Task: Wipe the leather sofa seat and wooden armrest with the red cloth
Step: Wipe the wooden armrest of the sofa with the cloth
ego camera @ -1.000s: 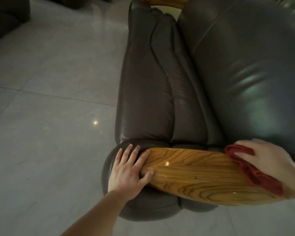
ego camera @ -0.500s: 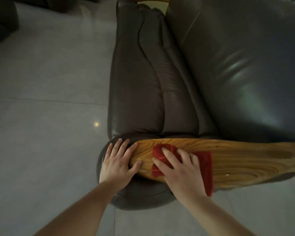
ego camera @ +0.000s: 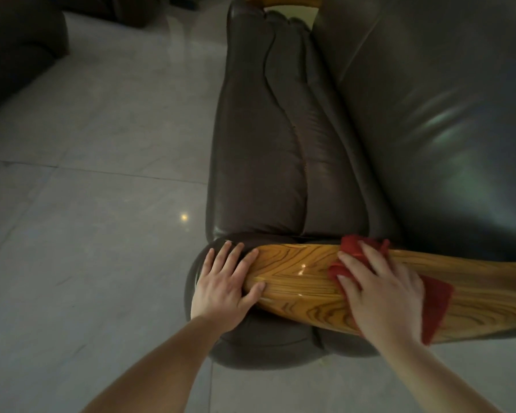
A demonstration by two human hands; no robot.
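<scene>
A glossy wooden armrest with dark grain runs left to right across the lower part of the view, atop the dark leather sofa arm. My right hand lies flat on the red cloth, pressing it onto the middle of the armrest. The cloth sticks out beyond my fingertips and to the right of my palm. My left hand rests with spread fingers on the armrest's rounded left end, thumb on the wood, holding nothing. The dark brown leather sofa seat stretches away behind the armrest.
The sofa backrest fills the right side. Pale glossy floor tiles lie to the left and below. Another dark sofa stands at the far left. A second wooden armrest shows at the top edge.
My right hand slid the red cloth from the armrest's right part to its left end, then back rightward to the middle. My left hand stayed on the left end.
</scene>
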